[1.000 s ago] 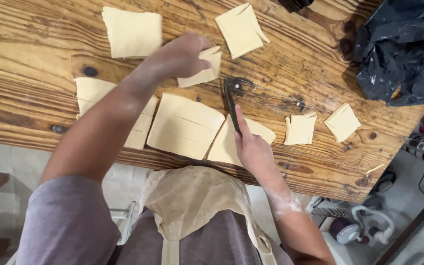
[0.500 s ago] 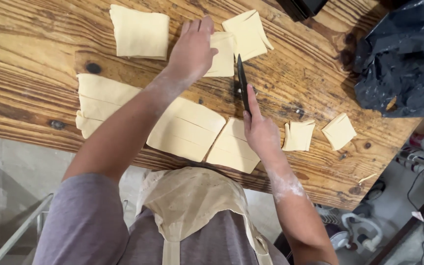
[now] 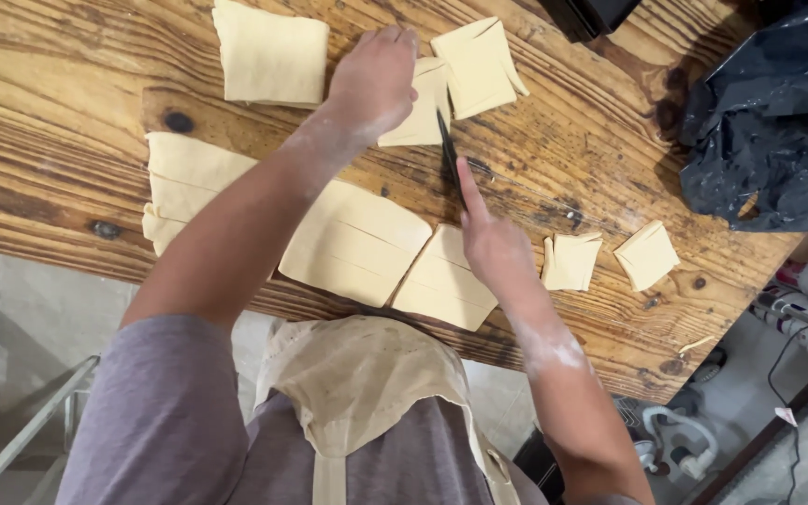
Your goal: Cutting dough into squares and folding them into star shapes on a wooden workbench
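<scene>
At the far left of the wooden worktop [image 3: 58,112] lies a large scored dough sheet [image 3: 189,173], with a plain dough square [image 3: 271,54] beyond it. The left hand [image 3: 373,79] presses flat, fingers spread – holding nothing – on a small dough piece [image 3: 420,108]. Just right of it, the right hand [image 3: 493,245] keeps a closed grip on a dark knife [image 3: 447,150], forefinger along the blade, tip beside that piece. Further right sit two small folded squares [image 3: 570,262] – then a black plastic bag [image 3: 778,131]
</scene>
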